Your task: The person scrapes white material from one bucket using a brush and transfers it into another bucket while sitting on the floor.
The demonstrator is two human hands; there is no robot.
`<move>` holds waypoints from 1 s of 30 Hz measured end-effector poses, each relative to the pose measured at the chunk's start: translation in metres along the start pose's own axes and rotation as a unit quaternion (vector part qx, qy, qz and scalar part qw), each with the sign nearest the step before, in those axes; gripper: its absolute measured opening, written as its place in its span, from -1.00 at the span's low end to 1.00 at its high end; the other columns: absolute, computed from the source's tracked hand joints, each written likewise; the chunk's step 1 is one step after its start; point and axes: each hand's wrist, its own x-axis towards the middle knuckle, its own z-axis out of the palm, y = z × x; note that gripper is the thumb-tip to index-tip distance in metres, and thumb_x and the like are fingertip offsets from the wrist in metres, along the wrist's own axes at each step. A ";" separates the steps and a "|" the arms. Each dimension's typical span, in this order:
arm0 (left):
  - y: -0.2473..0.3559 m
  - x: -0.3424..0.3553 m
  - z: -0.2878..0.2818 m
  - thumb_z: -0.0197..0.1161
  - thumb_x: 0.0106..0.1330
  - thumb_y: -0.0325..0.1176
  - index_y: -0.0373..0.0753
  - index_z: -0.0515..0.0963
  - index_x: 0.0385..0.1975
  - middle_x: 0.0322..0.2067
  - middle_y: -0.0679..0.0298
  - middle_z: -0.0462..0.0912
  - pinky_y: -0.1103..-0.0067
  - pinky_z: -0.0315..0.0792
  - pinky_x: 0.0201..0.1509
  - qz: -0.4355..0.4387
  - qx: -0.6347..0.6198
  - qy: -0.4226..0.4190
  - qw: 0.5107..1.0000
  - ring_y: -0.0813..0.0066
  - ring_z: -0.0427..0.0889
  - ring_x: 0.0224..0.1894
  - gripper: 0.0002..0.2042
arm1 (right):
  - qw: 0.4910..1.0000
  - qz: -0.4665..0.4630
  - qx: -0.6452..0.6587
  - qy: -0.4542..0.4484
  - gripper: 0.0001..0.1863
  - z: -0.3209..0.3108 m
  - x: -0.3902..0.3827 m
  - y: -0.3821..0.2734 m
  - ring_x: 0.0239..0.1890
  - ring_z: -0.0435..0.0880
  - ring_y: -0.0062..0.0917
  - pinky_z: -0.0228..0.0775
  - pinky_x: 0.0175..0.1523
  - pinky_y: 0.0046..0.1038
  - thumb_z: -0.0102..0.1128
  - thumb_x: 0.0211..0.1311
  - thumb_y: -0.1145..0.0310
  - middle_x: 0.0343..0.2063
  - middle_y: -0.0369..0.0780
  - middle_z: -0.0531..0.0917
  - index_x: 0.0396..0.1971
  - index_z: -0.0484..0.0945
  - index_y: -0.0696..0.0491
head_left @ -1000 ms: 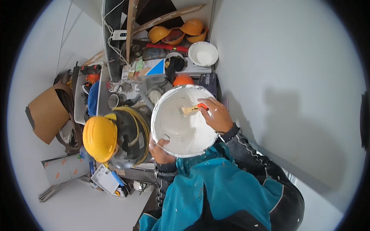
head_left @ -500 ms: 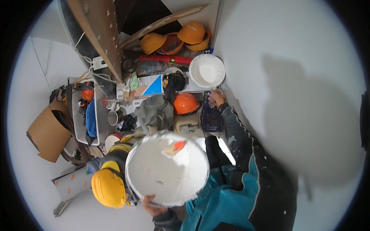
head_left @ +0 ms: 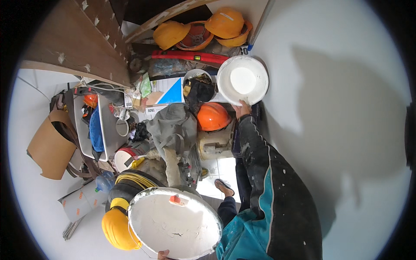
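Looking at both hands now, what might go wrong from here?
The left hand holds the large bucket by its rim, so it might slip or tip. The brush inside is unheld and could slide. The right hand, at the edge of the small bucket, might knock the orange helmet beside it.

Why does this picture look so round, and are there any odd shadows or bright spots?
In the head view, a wide fisheye lens blackens the corners and bends straight edges toward the rim; there too, a large soft shadow falls across the right-hand wall, and bright glare washes out part of the big bucket beside the brush.
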 end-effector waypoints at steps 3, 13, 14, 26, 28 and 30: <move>-0.028 0.044 -0.050 0.24 0.06 -0.23 -0.45 0.32 0.08 -0.21 -0.18 0.57 0.07 0.49 -0.20 -0.198 -0.089 -0.048 0.975 -0.08 0.58 -0.30 -0.40 | 0.999 -0.017 -0.045 0.010 -0.48 0.010 -0.037 -0.001 0.04 0.60 -0.18 0.59 0.05 -0.12 0.10 0.16 0.59 0.07 -0.03 0.51 0.16 0.26 0.17; 0.006 0.001 0.027 0.09 -0.18 -0.41 -0.43 0.36 0.09 0.02 -0.07 0.48 0.12 0.37 0.23 -0.072 -0.231 -0.252 0.937 -0.09 0.46 0.08 -0.35 | 0.983 -0.081 -0.162 -0.033 -0.53 0.012 -0.110 -0.050 -0.07 0.67 -0.35 0.64 -0.08 -0.29 0.22 0.15 0.54 -0.05 -0.09 0.61 0.09 0.38 0.15; 0.000 0.004 0.024 0.09 -0.17 -0.42 -0.45 0.36 0.08 0.02 -0.08 0.48 0.12 0.37 0.23 -0.064 -0.251 -0.236 0.937 -0.09 0.46 0.08 -0.36 | 0.979 -0.084 -0.182 -0.040 -0.51 0.016 -0.122 -0.055 -0.08 0.66 -0.40 0.63 -0.09 -0.31 0.25 0.15 0.51 -0.06 -0.12 0.61 0.11 0.37 0.14; -0.049 -0.017 -0.055 0.04 -0.13 -0.49 -0.53 0.28 0.13 0.07 -0.13 0.44 0.13 0.39 0.21 -0.055 -0.316 -0.309 0.895 -0.13 0.45 0.10 -0.34 | 0.941 -0.183 -0.274 -0.081 -0.41 0.019 -0.277 -0.089 -0.03 0.61 -0.38 0.59 -0.08 -0.32 0.27 0.13 0.37 -0.01 -0.08 0.57 0.16 0.31 0.17; -0.069 0.000 -0.087 0.04 -0.13 -0.50 -0.52 0.30 0.12 0.04 -0.14 0.47 0.11 0.40 0.21 -0.029 -0.309 -0.313 0.898 -0.13 0.47 0.08 -0.36 | 0.938 -0.191 -0.275 -0.086 -0.41 0.013 -0.307 -0.086 -0.04 0.62 -0.36 0.60 -0.10 -0.32 0.26 0.12 0.38 -0.03 -0.08 0.57 0.16 0.31 0.16; -0.085 0.015 -0.112 0.04 -0.13 -0.51 -0.50 0.34 0.08 0.01 -0.12 0.51 0.12 0.39 0.22 -0.031 -0.316 -0.344 0.884 -0.09 0.49 0.07 -0.39 | 0.936 -0.200 -0.279 -0.077 -0.41 -0.004 -0.341 -0.085 -0.05 0.62 -0.35 0.61 -0.13 -0.31 0.25 0.11 0.39 -0.04 -0.09 0.58 0.17 0.31 0.16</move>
